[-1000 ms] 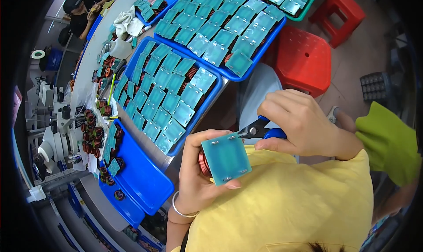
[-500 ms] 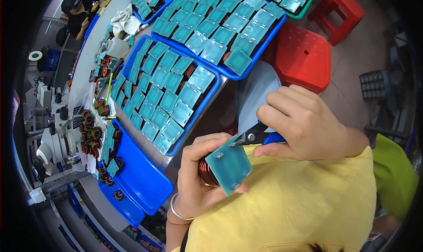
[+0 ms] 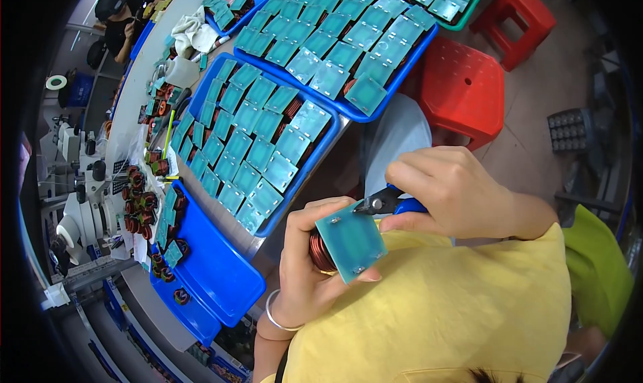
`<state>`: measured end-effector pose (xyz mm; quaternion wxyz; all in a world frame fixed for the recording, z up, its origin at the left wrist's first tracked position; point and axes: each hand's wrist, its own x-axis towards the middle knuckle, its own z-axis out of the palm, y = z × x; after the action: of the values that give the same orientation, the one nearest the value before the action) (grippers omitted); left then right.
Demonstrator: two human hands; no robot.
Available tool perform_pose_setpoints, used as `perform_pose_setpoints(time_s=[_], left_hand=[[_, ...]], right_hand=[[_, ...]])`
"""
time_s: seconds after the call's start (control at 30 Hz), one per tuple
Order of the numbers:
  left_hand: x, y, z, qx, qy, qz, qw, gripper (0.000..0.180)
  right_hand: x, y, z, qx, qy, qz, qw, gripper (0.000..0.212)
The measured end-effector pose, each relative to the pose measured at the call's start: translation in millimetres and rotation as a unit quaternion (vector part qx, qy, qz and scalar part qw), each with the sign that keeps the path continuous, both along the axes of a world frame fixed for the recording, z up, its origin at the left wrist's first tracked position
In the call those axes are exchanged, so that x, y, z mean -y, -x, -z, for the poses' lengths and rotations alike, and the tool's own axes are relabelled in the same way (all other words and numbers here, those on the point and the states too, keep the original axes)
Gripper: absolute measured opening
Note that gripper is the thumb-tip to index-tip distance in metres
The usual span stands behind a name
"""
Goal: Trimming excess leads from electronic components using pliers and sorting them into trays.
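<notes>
- The left hand grasps a green square board by its edges, fingers behind and thumb at the lower edge; the right hand is wrapped around blue-handled cutters.
- The board is tilted, in front of the person's yellow top, with a copper-wound coil behind it.
- The cutter tips meet the board's upper right corner; whether they grip a pin there cannot be told.
- Likely risks: a slanted cutter could scratch the board or nick its solder joint, a twist could strain a pin, and a loose left grip could let the piece turn toward the thumb. A clipped end might fly off.
- The nearest full blue tray carries rows of similar boards, coils showing between some.
- Beyond it, a second blue tray and a green tray are packed likewise.
- A small blue tray farther up holds a few boards and something pink.
- At lower left, another blue tray has coils and boards along its left side.
</notes>
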<state>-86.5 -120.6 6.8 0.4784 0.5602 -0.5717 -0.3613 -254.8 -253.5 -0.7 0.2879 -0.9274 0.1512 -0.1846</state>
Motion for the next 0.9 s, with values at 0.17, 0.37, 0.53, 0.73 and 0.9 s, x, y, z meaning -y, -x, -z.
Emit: perform_pose_setpoints(time_s=[0.17,0.37,0.53,0.73,0.9], left_hand=[[-1,1,-1,-0.014,0.008,0.006,1.0,0.071],[-2,4,-1,-0.014,0.017,-0.001,1.0,0.069],[3,3,0,0.017,0.031,0.009,0.999,0.066],[-2,1,-2,0.027,-0.005,-0.007,1.0,0.068],[5,0,-4,-0.374,-0.161,-0.031,0.913,0.081]], right_hand=[[-3,-7,-5,0.055,0.043,0.007,0.998,0.044],[-3,-7,-9,0.038,0.049,-0.009,0.998,0.045],[1,-4,-12,0.01,0.049,-0.023,0.998,0.044],[-1,-5,-15,-0.02,0.043,-0.032,0.998,0.043],[22,17,-26,-0.06,-0.159,-0.038,0.985,0.041]])
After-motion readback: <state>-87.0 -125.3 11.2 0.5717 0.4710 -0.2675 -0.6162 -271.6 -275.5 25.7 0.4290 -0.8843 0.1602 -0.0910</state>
